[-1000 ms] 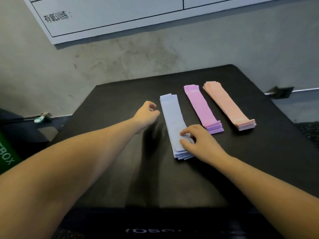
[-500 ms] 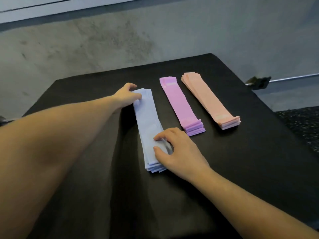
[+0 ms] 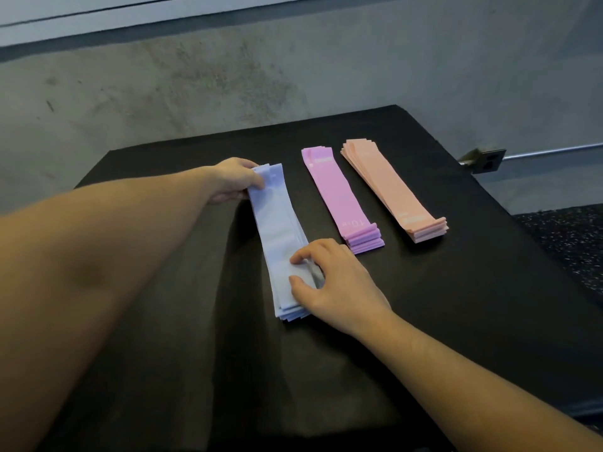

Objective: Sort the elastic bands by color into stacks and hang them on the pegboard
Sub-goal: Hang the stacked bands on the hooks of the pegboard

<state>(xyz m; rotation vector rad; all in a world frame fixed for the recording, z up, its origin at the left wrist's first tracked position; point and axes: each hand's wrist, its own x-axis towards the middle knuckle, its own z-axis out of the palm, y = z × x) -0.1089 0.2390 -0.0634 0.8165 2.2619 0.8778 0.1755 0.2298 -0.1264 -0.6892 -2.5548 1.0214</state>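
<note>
"10" on purple band stack (image 3: pixel 342 200)

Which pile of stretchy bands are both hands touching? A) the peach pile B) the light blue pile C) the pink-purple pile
B: the left hand grips the far end of the light blue pile and the right hand rests on its near end.

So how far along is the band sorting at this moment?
Sorting looks done: the blue stack, purple stack and peach stack lie side by side on the black table, one color each. In hand: the left hand grips the blue stack's far end and the right hand rests on its near end. Left: hanging all three; no pegboard is in view.
</note>
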